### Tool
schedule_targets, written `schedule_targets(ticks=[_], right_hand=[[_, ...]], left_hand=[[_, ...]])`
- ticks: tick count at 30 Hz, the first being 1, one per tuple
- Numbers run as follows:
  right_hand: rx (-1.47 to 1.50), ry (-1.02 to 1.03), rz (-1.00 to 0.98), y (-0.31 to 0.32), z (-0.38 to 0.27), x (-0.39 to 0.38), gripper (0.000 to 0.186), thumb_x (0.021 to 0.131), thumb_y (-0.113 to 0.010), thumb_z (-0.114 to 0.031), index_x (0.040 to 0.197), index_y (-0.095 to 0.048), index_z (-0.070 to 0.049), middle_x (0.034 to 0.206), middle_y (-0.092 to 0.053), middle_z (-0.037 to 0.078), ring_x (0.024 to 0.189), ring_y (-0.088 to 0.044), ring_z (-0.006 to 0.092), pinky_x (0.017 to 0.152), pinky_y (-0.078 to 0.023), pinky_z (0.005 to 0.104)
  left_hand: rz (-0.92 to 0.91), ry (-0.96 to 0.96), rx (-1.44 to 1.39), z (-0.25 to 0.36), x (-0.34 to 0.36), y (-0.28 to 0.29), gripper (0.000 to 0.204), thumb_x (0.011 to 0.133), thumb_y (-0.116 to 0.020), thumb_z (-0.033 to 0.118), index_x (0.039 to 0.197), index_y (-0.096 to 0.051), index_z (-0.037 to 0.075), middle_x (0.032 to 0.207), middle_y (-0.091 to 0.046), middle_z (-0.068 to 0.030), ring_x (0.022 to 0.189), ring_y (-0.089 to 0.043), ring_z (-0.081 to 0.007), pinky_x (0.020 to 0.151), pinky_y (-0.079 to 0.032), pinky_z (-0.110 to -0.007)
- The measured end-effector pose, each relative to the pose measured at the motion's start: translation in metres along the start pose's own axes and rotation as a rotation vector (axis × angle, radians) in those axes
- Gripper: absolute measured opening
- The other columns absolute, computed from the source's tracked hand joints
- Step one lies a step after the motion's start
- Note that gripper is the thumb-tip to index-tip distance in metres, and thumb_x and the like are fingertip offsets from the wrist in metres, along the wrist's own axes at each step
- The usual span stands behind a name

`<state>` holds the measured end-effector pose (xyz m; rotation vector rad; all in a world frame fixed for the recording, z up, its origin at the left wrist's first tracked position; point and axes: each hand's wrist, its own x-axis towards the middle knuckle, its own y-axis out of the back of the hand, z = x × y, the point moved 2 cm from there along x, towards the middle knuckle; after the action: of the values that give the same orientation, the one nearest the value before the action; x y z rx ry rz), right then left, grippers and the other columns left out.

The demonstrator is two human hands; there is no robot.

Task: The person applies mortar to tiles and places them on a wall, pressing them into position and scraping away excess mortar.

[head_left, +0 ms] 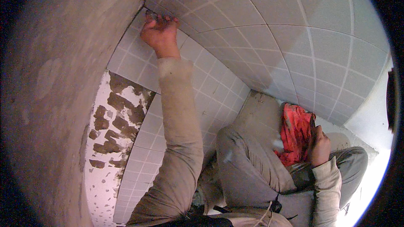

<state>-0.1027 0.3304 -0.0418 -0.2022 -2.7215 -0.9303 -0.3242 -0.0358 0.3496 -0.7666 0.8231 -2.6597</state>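
Note:
My left hand [160, 35] is stretched up to the top corner of the tiled wall [210, 94], where it meets the tiled surface [277, 42] to its right. Its fingers are curled, and a small dark thing [150, 13] shows at the fingertips, too small to name. Low on the right, by my bent knee, my right hand [321, 147] is closed around a thin dark object [312, 122]. Most of that object is hidden by the fingers. Beside it lies a crumpled red cloth or bag [293, 132], partly over my leg.
A rough bare wall [63, 92] rises close on my left. Between it and the tiles, a white strip [99, 185] carries patches of brown mortar [122, 105]. My folded legs [248, 155] take up the lower right, near a bright white edge [370, 117].

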Motion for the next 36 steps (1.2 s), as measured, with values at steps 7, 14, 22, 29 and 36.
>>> schedule_targets(ticks=[7,14,22,29,36], right_hand=[[-0.029,-0.018,-0.008,0.0,0.005,-0.004,0.017,0.075,-0.057,0.0,0.087,-0.045,-0.001,0.07,-0.055,0.023,0.067,-0.055,0.0452,0.057,-0.043,0.05],[-0.041,-0.01,-0.004,-0.002,0.002,-0.006,0.018,0.078,-0.056,-0.004,0.093,-0.048,0.0,0.073,-0.057,0.025,0.066,-0.056,0.0446,0.058,-0.044,0.0492],[0.334,-0.035,0.047,-0.018,0.02,-0.006,0.031,0.084,-0.059,-0.01,0.111,-0.051,0.002,0.071,-0.057,0.017,0.057,-0.057,0.0252,0.054,-0.046,0.038],[0.907,-0.662,-0.302,0.013,0.004,-0.006,0.04,0.082,-0.064,-0.009,0.118,-0.048,0.0,0.084,-0.061,0.005,0.071,-0.059,0.0113,0.061,-0.049,0.0257],[1.239,-0.715,-0.283,0.009,-0.004,-0.01,0.051,0.078,-0.067,-0.016,0.122,-0.047,0.0,0.075,-0.058,0.005,0.047,-0.05,0.0108,0.039,-0.04,0.0251]], left_hand=[[0.04,-0.013,-0.086,0.002,0.016,-0.002,0.026,0.061,-0.05,0.012,0.087,-0.054,0.012,0.083,-0.053,-0.0022,0.074,-0.05,-0.0195,0.072,-0.036,-0.043],[0.051,0.142,-0.058,-0.022,-0.043,0.032,0.043,0.061,-0.046,-0.007,0.103,-0.051,0.001,0.096,-0.057,-0.0139,0.089,-0.057,-0.0245,0.081,-0.046,-0.041],[-0.177,0.695,0.283,-0.141,-0.303,0.047,0.051,0.07,-0.048,-0.009,0.122,-0.048,-0.004,0.121,-0.053,-0.0138,0.105,-0.054,-0.0218,0.091,-0.044,-0.033],[-0.545,0.479,0.662,-0.185,-0.353,0.067,0.054,0.074,-0.044,-0.004,0.128,-0.047,-0.007,0.124,-0.056,-0.0151,0.113,-0.053,-0.0229,0.098,-0.039,-0.035],[-0.774,0.508,0.562,-0.178,-0.369,0.047,0.054,0.072,-0.044,0.001,0.125,-0.05,-0.007,0.123,-0.056,-0.0181,0.118,-0.05,-0.0266,0.103,-0.035,-0.038]])
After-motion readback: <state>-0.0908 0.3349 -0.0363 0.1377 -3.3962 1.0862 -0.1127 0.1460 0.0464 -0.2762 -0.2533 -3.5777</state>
